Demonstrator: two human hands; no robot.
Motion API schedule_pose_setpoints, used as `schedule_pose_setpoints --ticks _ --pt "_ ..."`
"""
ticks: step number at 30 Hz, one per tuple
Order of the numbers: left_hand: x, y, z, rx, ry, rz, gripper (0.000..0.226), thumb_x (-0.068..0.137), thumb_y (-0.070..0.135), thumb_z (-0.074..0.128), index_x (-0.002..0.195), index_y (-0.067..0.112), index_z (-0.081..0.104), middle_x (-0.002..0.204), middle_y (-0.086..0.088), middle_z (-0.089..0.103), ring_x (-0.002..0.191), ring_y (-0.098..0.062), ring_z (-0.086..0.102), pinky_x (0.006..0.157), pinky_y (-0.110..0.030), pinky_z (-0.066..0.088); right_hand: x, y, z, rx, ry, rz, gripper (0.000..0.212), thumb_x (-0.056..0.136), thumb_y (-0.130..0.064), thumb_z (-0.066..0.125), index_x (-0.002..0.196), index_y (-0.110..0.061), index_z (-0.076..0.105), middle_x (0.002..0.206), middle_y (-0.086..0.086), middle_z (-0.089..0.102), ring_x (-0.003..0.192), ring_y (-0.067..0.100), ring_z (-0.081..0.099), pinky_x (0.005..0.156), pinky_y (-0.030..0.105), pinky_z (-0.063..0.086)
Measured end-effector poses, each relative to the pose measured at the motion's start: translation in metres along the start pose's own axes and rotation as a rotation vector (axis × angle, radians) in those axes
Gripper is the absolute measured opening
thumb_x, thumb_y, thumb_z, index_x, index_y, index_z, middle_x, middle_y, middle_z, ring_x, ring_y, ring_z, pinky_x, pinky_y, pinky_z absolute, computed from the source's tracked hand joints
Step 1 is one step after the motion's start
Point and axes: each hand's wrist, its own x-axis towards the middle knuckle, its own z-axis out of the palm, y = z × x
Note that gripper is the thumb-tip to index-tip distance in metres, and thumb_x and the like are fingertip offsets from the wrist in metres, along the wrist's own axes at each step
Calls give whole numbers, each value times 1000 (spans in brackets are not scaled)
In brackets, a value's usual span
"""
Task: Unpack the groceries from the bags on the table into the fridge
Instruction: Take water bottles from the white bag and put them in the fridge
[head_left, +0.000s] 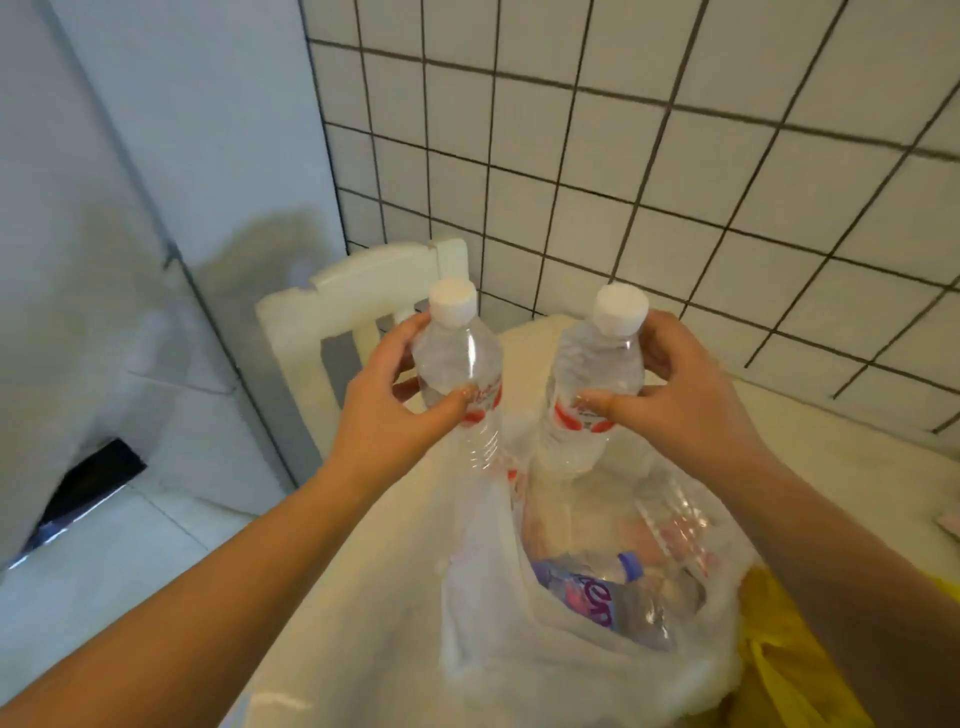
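Observation:
My left hand (387, 408) grips a clear water bottle (460, 358) with a white cap and a red label, held upright above the table. My right hand (680, 389) grips a second bottle of the same kind (597, 364), also upright, just over the mouth of a white plastic bag (493, 639). Inside that bag lies another bottle (608, 597) with a blue cap and a purple label. The bag sits on a pale table (395, 545). The grey fridge (104, 260) stands at the left with its doors closed.
A white chair (332, 306) stands behind the table against the tiled wall (675, 156). A yellow bag (779, 649) lies to the right of the white bag. Pale floor tiles show at the lower left.

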Motion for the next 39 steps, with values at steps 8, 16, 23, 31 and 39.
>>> schedule_pose_setpoints --ticks 8,16,23,31,39 --pt "-88 37 -145 45 196 17 63 66 39 73 119 52 42 107 40 54 105 6 56 80 -8 47 -24 -133 85 62 -231 -219 65 61 -33 81 110 -51 43 99 -37 56 96 -20 52 72 4 47" --pt "-229 32 -297 117 213 -56 62 65 50 67 122 50 42 117 33 55 110 3 56 80 -9 47 -125 -227 206 117 -408 -265 66 55 -36 80 113 -43 50 107 -25 63 100 -6 60 75 14 52" --pt "-302 22 -426 166 266 -139 63 62 55 65 120 50 41 112 43 52 109 10 53 74 -4 45 -192 -299 316 239 -516 -249 69 45 -51 73 110 -42 51 107 -15 67 98 2 64 80 22 54" --pt "-324 -5 -542 214 446 -233 68 60 54 72 121 49 43 125 18 57 111 -2 57 89 -27 53 -184 -368 442 297 -635 -269 62 51 -40 76 108 -42 51 102 -19 66 94 -4 63 73 9 50" --pt "-269 -58 -656 242 549 -238 63 68 47 77 123 41 46 123 13 59 111 -6 59 86 -34 55 -118 -418 577 416 -672 -317 57 64 -21 78 107 -43 48 106 -25 59 96 -15 56 67 2 45"
